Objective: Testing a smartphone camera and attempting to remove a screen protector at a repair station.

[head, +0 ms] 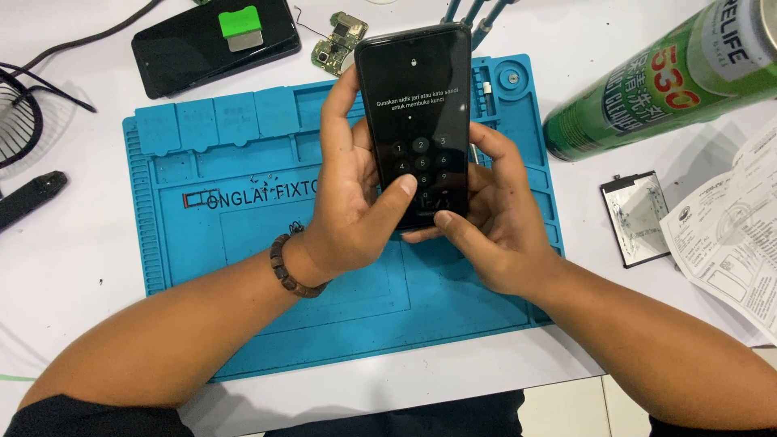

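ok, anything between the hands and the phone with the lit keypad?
Nothing visible. The left hand and right hand both hold the phone directly above the blue mat. The left thumb rests on the keypad screen, and no tool or cable lies between.

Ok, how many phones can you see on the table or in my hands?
2: a lit phone held in both hands over the blue mat, and a dark phone lying at the table's top left.

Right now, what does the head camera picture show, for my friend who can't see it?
Two hands, left hand and right hand, hold a black phone with a lit number pad above a blue mat. A green spray can lies to the right.
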